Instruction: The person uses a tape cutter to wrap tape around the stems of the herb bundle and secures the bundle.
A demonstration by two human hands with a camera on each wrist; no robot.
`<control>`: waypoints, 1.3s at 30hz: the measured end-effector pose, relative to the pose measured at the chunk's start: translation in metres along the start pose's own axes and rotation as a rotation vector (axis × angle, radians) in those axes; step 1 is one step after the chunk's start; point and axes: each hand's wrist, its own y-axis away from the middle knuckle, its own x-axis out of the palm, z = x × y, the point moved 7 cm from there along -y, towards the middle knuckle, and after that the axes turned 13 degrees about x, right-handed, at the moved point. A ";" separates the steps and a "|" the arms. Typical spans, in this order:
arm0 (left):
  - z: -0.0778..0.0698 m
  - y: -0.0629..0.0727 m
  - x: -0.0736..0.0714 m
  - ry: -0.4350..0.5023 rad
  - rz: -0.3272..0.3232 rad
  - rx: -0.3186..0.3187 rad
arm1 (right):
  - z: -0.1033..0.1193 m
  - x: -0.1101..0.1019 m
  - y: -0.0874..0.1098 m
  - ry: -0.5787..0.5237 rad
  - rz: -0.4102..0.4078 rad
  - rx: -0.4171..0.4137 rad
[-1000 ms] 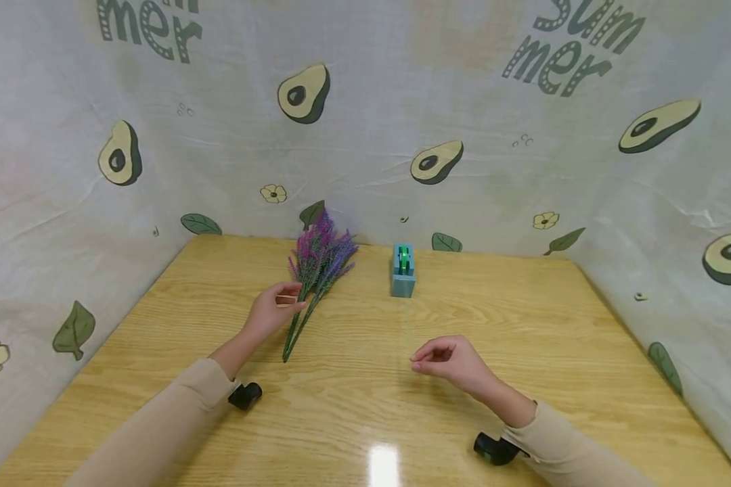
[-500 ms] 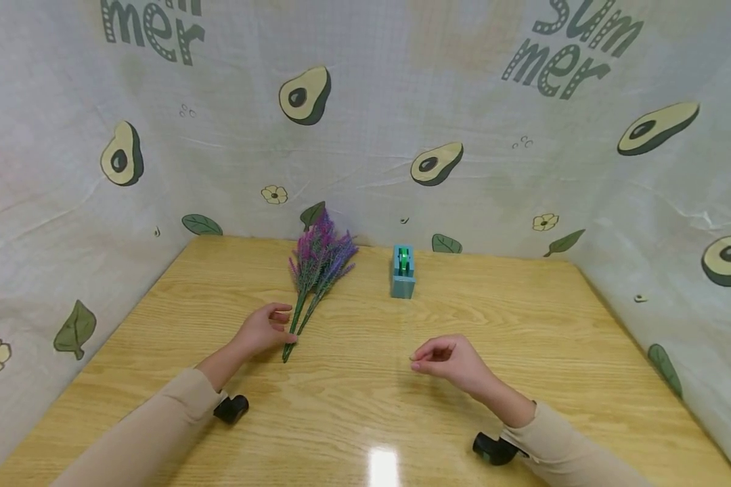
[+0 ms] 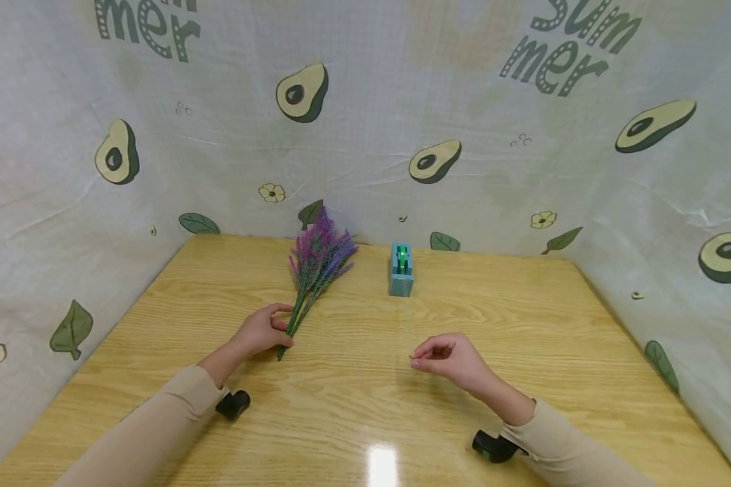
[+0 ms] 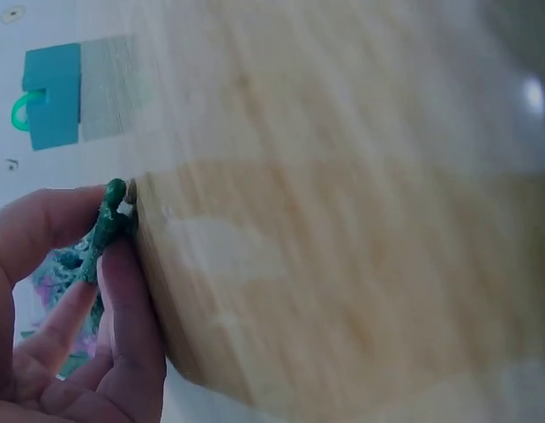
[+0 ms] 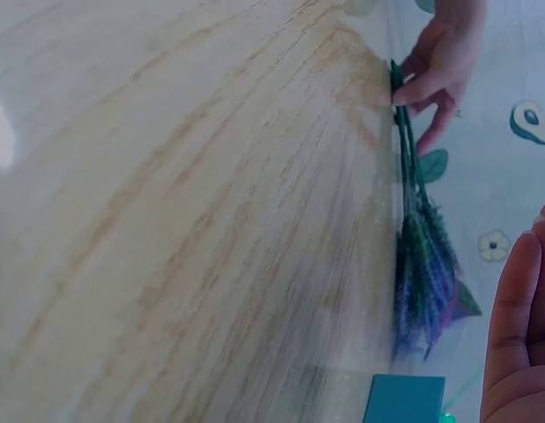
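Observation:
My left hand (image 3: 262, 331) grips the lower stems of a bunch of artificial lavender (image 3: 323, 253), with purple and blue-violet heads lying toward the back. In the left wrist view, thumb and fingers pinch the green stem ends (image 4: 109, 216). My right hand (image 3: 453, 362) is raised over the table, thumb and index fingertips brought close together. A faint, see-through strip, apparently clear tape (image 3: 405, 325), runs toward these fingertips from a blue tape dispenser (image 3: 401, 270) with a green roll. The right wrist view shows only some fingers (image 5: 515, 326), and their tips' contact is hidden.
The wooden table (image 3: 353, 406) is glossy, with a bright light reflection near its front. A cloth printed with avocados and leaves (image 3: 365, 115) surrounds its back and sides. A black wrist camera (image 3: 233, 404) sits at the left cuff, another (image 3: 493, 446) at the right.
My left hand has slid down along the stems toward their ends and now grips them, with the two stems drawn closer together. The right hand and dispenser have stayed in place.

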 end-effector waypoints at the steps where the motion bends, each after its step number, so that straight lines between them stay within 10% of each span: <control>1: 0.000 0.001 0.000 0.005 0.004 0.002 | 0.000 0.000 0.000 -0.003 -0.001 0.003; 20: -0.006 0.001 -0.006 -0.101 -0.013 0.046 | 0.002 -0.002 0.001 -0.006 -0.018 0.032; 33: 0.009 0.011 -0.007 0.501 0.150 0.033 | 0.001 -0.002 0.001 -0.005 -0.015 0.019; 39: 0.015 0.016 -0.009 0.576 0.147 0.015 | 0.002 -0.003 0.000 0.000 -0.013 0.011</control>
